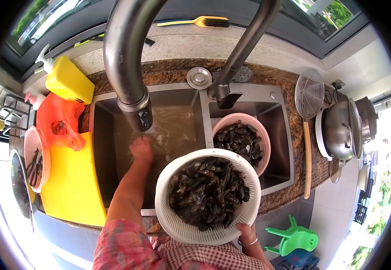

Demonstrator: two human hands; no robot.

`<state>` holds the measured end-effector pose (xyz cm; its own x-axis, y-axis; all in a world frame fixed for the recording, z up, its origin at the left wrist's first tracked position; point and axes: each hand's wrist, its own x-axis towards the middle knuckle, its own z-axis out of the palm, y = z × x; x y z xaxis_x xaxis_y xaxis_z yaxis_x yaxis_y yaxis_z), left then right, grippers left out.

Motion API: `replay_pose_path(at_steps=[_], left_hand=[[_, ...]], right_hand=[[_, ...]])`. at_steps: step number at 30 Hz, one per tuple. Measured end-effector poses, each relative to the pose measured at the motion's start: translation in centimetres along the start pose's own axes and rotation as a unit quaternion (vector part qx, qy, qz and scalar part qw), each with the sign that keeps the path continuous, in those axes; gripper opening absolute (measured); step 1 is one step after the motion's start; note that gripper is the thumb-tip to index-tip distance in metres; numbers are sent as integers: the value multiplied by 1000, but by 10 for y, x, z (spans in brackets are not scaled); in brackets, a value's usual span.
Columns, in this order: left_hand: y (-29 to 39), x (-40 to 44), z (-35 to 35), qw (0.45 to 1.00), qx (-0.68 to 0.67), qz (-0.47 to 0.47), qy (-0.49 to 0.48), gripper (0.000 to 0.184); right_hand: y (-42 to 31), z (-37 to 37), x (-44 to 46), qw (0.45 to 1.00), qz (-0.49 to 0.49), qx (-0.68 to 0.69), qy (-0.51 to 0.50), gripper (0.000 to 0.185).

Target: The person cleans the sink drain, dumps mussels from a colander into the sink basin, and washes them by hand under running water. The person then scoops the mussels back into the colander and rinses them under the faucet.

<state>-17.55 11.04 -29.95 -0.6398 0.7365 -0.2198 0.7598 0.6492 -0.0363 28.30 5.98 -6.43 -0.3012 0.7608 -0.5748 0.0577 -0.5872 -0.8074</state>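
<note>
My left hand (141,148) is over the murky water (173,121) in the left sink basin, under the faucet (130,67); its fingertips are hard to make out. My right hand (247,234) grips the near rim of a white colander (164,198), thumb on the edge. Dark mussels (209,193) fill the colander, which is held over the front edge of the sink. Behind it, in the right basin, a pink basket (263,135) holds more mussels.
On the left are a yellow cutting board (71,180), an orange-red plastic bag (62,117), a yellow bottle (69,81) and a pink bowl (44,148). A wire skimmer (308,135) and a metal pot (339,126) stand right. A green stool (296,238) is below.
</note>
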Motion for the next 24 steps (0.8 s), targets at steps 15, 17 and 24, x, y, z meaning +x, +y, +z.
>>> replay_pose_path(at_steps=[15, 17, 24], left_hand=[[2, -2, -1, 997, 63, -23, 47, 29], [4, -5, 3, 998, 61, 0, 24, 29], [-1, 1, 34, 981, 107, 135, -90, 20]], right_hand=[[10, -7, 2, 1000, -2, 16, -7, 68], [8, -5, 1, 1000, -7, 13, -2, 68], [3, 0, 2, 999, -13, 30, 0, 70]])
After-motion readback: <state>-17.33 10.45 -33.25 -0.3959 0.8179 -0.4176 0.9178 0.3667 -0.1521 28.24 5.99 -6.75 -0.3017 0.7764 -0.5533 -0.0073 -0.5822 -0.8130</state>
